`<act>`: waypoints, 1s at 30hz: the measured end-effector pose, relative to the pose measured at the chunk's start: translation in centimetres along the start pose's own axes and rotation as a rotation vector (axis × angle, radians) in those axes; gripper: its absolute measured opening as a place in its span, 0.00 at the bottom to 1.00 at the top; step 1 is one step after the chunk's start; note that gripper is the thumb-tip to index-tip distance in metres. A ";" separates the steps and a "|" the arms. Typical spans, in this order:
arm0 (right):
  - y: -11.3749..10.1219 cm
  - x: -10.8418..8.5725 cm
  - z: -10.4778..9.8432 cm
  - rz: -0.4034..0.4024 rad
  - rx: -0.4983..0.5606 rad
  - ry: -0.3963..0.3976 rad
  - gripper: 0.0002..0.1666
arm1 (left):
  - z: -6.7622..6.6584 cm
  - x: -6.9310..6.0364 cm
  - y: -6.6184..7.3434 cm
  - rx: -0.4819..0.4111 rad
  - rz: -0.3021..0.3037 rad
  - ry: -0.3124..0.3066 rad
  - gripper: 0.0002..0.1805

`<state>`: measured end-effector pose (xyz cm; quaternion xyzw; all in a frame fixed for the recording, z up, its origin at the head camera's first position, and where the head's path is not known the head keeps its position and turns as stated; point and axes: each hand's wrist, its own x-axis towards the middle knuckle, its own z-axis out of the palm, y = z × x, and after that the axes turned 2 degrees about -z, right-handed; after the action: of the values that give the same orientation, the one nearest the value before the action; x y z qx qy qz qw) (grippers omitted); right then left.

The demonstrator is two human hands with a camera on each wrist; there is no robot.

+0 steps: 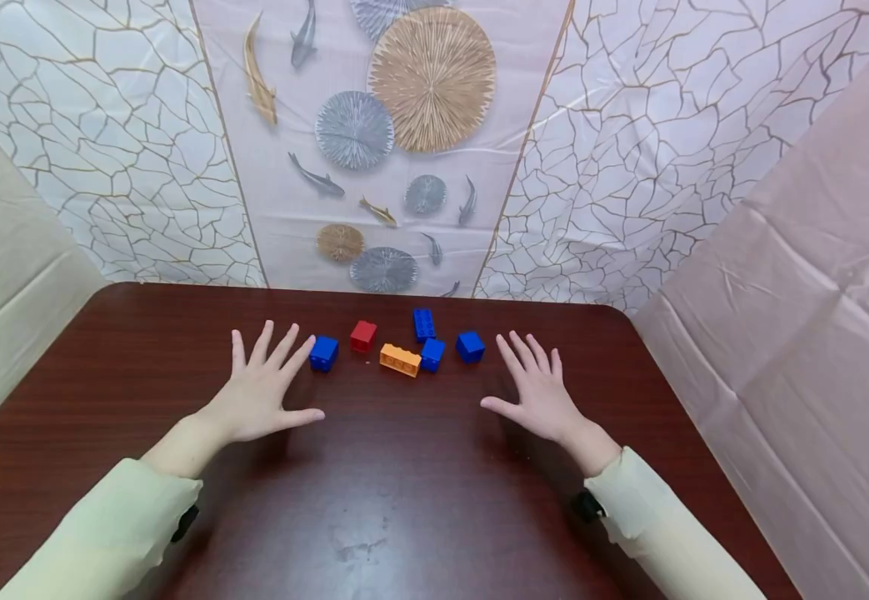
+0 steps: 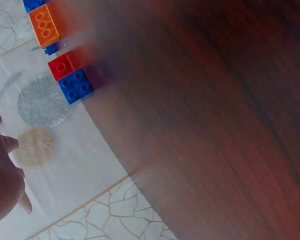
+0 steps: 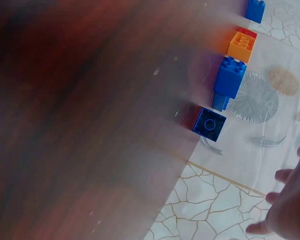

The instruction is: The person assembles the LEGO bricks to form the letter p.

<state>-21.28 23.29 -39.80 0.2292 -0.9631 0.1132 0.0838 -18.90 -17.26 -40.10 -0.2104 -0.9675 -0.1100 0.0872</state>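
Observation:
My left hand (image 1: 257, 396) is spread over the table's left side, its fingers straight and holding nothing. Its forefinger is nearest a blue brick (image 1: 323, 353); whether they touch, I cannot tell. On the right, my other hand (image 1: 541, 393) also has its fingers spread, with nothing in it. Closest to it is another blue brick (image 1: 470, 347). Between the hands lie a red brick (image 1: 363, 336), an orange brick (image 1: 400, 360) on its side, a blue brick (image 1: 432, 354) beside the orange one's right end, and a longer blue brick (image 1: 423, 324) behind. The right wrist view shows one blue brick's hollow underside (image 3: 209, 124).
All the bricks lie toward the far side of a dark brown wooden table (image 1: 374, 483). A patterned cloth (image 1: 434, 192) hangs behind its far edge. Plain pale cloth walls (image 1: 794, 300) stand on either side.

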 end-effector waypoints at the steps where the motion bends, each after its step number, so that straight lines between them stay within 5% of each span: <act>1: -0.1 0.3 0.0 -0.001 0.018 0.003 0.57 | 0.0 0.3 -0.1 -0.012 -0.015 -0.003 0.53; 16: -1.1 4.9 0.5 -0.037 0.246 0.008 0.55 | 0.9 3.9 -1.6 -0.231 -0.271 -0.135 0.53; 30: -3.3 7.6 2.4 -0.026 0.290 -0.092 0.53 | 3.2 4.9 -1.5 -0.295 -0.322 -0.215 0.54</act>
<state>-26.72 16.60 -39.89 0.2562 -0.9365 0.2394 0.0071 -24.31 -15.93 -42.36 -0.0744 -0.9658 -0.2395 -0.0665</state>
